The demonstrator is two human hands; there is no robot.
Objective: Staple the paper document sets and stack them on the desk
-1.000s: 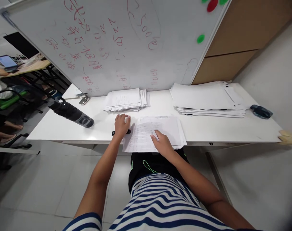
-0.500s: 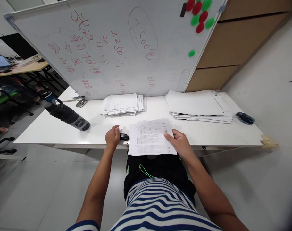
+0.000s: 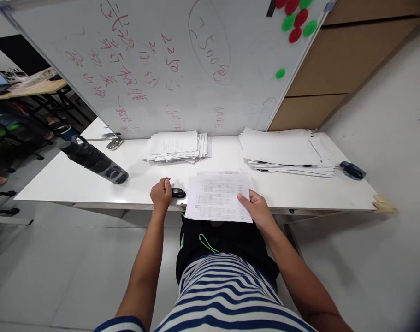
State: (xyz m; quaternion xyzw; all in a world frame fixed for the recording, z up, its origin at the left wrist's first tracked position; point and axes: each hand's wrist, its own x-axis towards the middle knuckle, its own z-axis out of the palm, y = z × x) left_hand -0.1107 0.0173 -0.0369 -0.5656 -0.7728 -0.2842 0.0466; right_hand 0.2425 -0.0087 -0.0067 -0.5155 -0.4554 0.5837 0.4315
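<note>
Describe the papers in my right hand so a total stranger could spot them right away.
Find the whiteboard, then the white table before it. At the table's near edge, your right hand grips the printed sheets by their right side. Unlike the left stack and right stack farther back, they are hand-held and overhang that edge.

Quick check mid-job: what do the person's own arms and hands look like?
The left hand and right hand are ungloved, with bare wrists and forearms. The short left sleeve shows navy and white stripes at the bottom edge; the right sleeve is out of frame.
</note>
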